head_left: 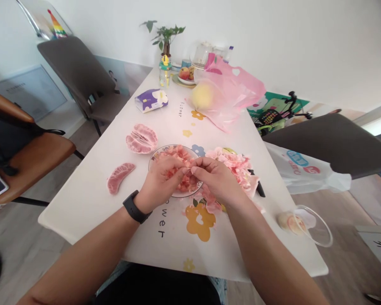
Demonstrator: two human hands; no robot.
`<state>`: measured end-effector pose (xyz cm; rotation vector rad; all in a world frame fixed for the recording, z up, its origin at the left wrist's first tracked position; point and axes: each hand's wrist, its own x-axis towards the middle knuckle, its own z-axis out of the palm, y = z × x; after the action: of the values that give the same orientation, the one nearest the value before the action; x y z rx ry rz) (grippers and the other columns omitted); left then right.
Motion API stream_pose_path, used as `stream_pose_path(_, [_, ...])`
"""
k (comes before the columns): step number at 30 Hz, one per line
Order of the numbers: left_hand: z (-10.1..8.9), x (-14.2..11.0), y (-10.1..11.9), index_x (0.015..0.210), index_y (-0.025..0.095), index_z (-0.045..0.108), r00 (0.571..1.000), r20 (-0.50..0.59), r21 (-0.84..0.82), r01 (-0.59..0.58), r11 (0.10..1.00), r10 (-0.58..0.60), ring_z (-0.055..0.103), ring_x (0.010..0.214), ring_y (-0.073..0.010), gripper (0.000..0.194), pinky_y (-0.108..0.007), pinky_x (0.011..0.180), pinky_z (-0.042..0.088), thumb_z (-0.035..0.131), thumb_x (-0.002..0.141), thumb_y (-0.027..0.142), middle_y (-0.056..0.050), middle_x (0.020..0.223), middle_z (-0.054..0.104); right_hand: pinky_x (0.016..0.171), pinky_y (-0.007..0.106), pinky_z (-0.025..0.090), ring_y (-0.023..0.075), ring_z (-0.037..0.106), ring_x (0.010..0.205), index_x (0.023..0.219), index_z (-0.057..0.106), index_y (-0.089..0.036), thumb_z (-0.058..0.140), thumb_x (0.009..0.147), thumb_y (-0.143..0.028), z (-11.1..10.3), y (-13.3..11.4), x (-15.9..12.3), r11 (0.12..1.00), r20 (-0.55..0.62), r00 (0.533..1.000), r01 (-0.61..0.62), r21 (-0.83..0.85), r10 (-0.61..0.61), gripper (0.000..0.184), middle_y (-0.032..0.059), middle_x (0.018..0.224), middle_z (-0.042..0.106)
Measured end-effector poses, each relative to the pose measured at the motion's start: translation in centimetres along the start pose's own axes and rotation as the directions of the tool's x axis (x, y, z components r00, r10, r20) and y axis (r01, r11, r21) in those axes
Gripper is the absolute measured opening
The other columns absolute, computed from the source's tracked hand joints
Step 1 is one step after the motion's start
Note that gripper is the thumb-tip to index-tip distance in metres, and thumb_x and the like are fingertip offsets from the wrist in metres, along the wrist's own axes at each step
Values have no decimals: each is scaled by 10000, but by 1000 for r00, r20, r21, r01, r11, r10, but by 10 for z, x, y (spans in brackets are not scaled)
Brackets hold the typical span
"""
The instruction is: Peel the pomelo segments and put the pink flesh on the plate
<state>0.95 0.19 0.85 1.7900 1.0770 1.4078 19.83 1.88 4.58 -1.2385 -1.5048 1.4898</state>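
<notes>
My left hand (pixel 165 177) and my right hand (pixel 213 174) meet over a plate (pixel 153 157), thumbs and fingertips pinched together. What lies between the fingertips is too small and covered to make out. Peeled pink pomelo flesh (pixel 178 153) in small pieces fills the plate, partly hidden by my hands. A larger peeled pomelo chunk (pixel 142 139) sits left of the plate, and a single pomelo segment (pixel 120 178) lies nearer the left table edge. Right of the plate is a heap of pink-white peel and membrane (pixel 238 166), with a dark handle (pixel 260 189) sticking out.
Farther back on the table (pixel 92 203) are a purple tissue pack (pixel 151 100), a bottle (pixel 164 76), fruit on a dish (pixel 184 74) and a pink plastic bag (pixel 233 93) by a yellow round fruit (pixel 202 95). A clear container (pixel 314 226) is at the right edge.
</notes>
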Motion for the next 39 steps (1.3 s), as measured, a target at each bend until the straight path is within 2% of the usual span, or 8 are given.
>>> stream_pose_path(9, [-7,3,5,781,207,657,974,110,-215,216,952,-196,608,719,-151,242,-312,716,492,642,986,336,-3,745,677,730,331,526,171,678,735,778,635,-231,702,894,-352,6,8,4,990,151,987,-74,122,55,181,-4,755,716])
stream_pose_path(19, [-6,3,-1,826,209,653,987,30,-15,159,987,-158,616,854,-200,188,-370,825,483,618,976,317,-39,855,693,505,238,408,101,528,537,755,663,-215,850,675,-237,13,12,11,872,37,990,-136,470,134,204,-55,600,606])
stream_pose_path(22, [-6,3,-1,824,209,645,990,18,5,141,990,-141,614,863,-204,178,-375,839,478,619,969,309,-43,869,690,512,252,398,99,516,529,735,665,-210,837,667,-238,10,10,11,911,20,990,-139,389,142,187,-50,608,611])
stream_pose_path(27, [-8,3,-3,829,216,632,971,-79,-84,219,972,-225,589,811,-189,165,-353,804,474,626,960,317,-20,817,641,601,299,426,130,561,600,761,673,-219,763,726,-243,0,6,15,999,-293,956,31,31,-20,100,-37,651,644])
stream_pose_path(29, [-8,4,-2,863,218,651,937,-157,-170,286,943,-313,583,785,-176,152,-336,785,482,641,958,337,-10,813,644,636,325,448,154,589,639,800,683,-225,732,777,-270,-4,6,19,990,-331,940,45,-133,-88,70,-24,681,662])
stream_pose_path(32, [-8,6,-1,876,217,671,886,-238,-247,341,907,-398,596,783,-167,168,-315,769,501,647,961,359,-9,823,671,719,365,500,189,646,745,872,713,-238,675,845,-255,-5,9,26,924,-235,950,108,-368,-204,50,8,822,717])
stream_pose_path(36, [-8,8,1,833,213,657,866,-252,-257,370,893,-432,604,783,-163,203,-300,753,518,638,969,362,-9,802,675,967,443,516,260,678,1111,930,757,-241,566,947,-204,0,12,35,711,46,917,337,-616,-395,195,85,1168,743])
stream_pose_path(39, [-8,8,1,823,214,644,864,-234,-262,385,885,-445,606,784,-162,230,-299,756,529,627,975,386,-11,803,672,1002,467,496,273,663,1121,824,715,-234,549,1008,-265,3,10,37,626,107,904,367,-688,-413,250,101,1168,726])
